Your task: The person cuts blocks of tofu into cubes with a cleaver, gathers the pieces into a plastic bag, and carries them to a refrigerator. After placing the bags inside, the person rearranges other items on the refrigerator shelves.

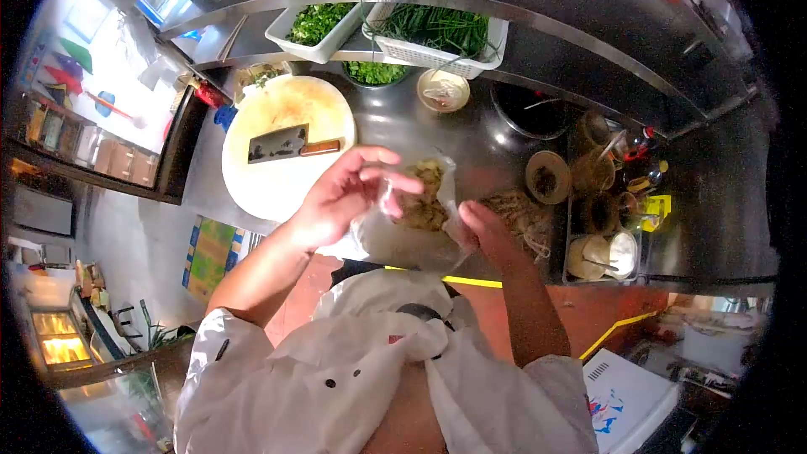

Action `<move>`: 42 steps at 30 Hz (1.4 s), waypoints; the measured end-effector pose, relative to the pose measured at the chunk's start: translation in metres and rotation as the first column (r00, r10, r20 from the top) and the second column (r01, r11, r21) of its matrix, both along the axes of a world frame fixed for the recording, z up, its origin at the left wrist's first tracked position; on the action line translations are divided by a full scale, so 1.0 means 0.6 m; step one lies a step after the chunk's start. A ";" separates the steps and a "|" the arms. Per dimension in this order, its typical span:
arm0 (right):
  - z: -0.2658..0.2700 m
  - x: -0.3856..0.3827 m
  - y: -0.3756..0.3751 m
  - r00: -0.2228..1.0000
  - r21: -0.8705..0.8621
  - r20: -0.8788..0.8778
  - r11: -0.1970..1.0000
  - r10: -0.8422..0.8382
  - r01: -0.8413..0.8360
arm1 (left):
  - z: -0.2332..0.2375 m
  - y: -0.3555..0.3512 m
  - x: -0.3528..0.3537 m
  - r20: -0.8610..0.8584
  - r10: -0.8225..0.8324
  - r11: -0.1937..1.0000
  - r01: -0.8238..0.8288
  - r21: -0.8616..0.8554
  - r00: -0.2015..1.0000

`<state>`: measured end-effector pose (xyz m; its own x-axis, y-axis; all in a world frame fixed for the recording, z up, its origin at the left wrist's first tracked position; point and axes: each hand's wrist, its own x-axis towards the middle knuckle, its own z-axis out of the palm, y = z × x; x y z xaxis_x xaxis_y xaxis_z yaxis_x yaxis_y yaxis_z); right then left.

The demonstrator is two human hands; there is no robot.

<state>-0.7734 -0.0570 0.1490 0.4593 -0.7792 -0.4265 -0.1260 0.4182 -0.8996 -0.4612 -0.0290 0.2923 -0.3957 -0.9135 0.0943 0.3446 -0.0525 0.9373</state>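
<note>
A clear plastic bag with brownish-yellow food pieces in it is held open in front of my body, over the counter's front edge. My left hand is at the bag's left rim, its fingers curled over the film and the upper finger raised. On the opposite side my right hand grips the bag's edge, thumb uppermost; its other fingers are mostly hidden. To the left, a cleaver with a wooden handle lies on a round cutting board.
White baskets of chopped greens and long green stalks stand on the shelf. Behind the bag are a bowl of greens and a small white bowl. A dark pot, a brown bowl and seasoning containers are rightward.
</note>
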 end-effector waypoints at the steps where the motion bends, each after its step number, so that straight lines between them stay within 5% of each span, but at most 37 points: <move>1: 0.007 0.003 0.002 0.997 0.011 -0.071 1.000 -0.010 0.010 | 0.019 0.009 -0.011 0.016 -0.047 0.995 0.048 -0.090 0.999; 3: 0.023 -0.007 0.019 0.994 0.068 -0.097 0.996 -0.057 0.064 | 0.014 0.033 0.006 -0.022 -0.044 0.984 0.039 -0.176 0.999; 6: 0.014 -0.051 0.046 0.959 0.048 -0.284 0.999 0.016 -0.003 | -0.082 0.039 0.087 -0.084 0.180 0.977 -0.168 0.128 0.980; 8: 0.043 -0.054 0.060 0.955 0.054 -0.208 0.972 -0.213 0.228 | -0.126 0.049 0.118 -0.054 0.358 0.897 -0.328 0.295 0.932; 11: 0.042 -0.061 0.038 0.944 -0.098 0.065 0.939 -0.324 0.329 | -0.145 0.058 0.138 -0.042 0.492 0.816 -0.444 0.369 0.870; 13: 0.130 -0.008 -0.001 0.877 -0.136 0.253 0.882 -0.409 0.451 | -0.149 0.052 0.162 -0.057 0.504 0.831 -0.466 0.306 0.862; 15: 0.145 0.045 -0.030 0.912 -0.302 0.262 0.871 -0.315 0.388 | -0.127 0.043 0.172 -0.073 0.528 0.830 -0.497 0.253 0.846; 17: 0.191 0.086 -0.013 0.962 -0.298 0.218 0.928 -0.164 0.225 | -0.096 0.047 0.178 -0.073 0.526 0.839 -0.504 0.205 0.847; 20: 0.192 0.073 0.029 0.874 -0.186 0.437 0.929 -0.212 0.319 | -0.089 0.099 0.194 -0.034 0.553 0.829 -0.545 0.123 0.833; 23: 0.129 0.043 0.058 0.774 -0.077 0.553 0.906 -0.309 0.417 | -0.107 0.106 0.224 0.201 0.262 0.955 -0.283 0.086 0.944; 26: 0.122 0.081 0.064 0.899 0.016 0.137 0.908 -0.417 0.419 | -0.133 0.072 0.224 0.640 0.227 0.946 -0.008 -0.325 0.735; 28: 0.135 0.103 0.055 0.892 -0.082 -0.077 0.894 -0.446 0.440 | -0.100 0.034 0.170 0.567 0.257 0.738 0.220 -0.638 0.783; 29: 0.148 0.118 0.053 0.889 -0.129 -0.131 0.897 -0.438 0.423 | -0.092 0.034 0.144 0.671 0.208 0.697 0.373 -0.612 0.712; 31: 0.184 0.158 0.054 0.893 -0.216 -0.192 0.905 -0.406 0.366 | -0.127 0.034 0.083 0.646 -0.106 0.642 0.548 -0.536 0.756; 33: 0.223 0.216 0.065 0.885 -0.310 -0.206 0.885 -0.418 0.346 | -0.147 0.041 0.031 0.402 -0.381 0.789 0.520 -0.327 0.833; 36: 0.223 0.269 0.111 0.835 -0.577 -0.260 0.772 -0.485 0.268 | -0.157 0.015 0.019 0.072 -0.384 0.921 0.387 -0.037 0.921; 37: 0.193 0.261 0.121 0.817 -0.708 -0.314 0.693 -0.484 0.139 | -0.154 -0.006 0.031 0.134 -0.369 0.926 0.375 -0.028 0.920; 40: 0.102 0.260 0.203 0.677 -0.810 -0.490 0.573 -0.549 -0.122 | -0.243 -0.035 0.020 -0.072 -0.470 0.814 0.463 0.350 0.880; 42: 0.068 0.262 0.218 0.662 -0.796 -0.527 0.582 -0.533 -0.165 | -0.197 -0.042 0.021 0.376 -0.487 0.874 0.443 0.202 0.788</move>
<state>-0.6160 0.0738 0.1898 0.1210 -0.9602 0.2518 -0.8102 -0.2421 -0.5339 -0.4485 -0.0541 0.1744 -0.7569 -0.6047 -0.2479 -0.1518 -0.2062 0.9667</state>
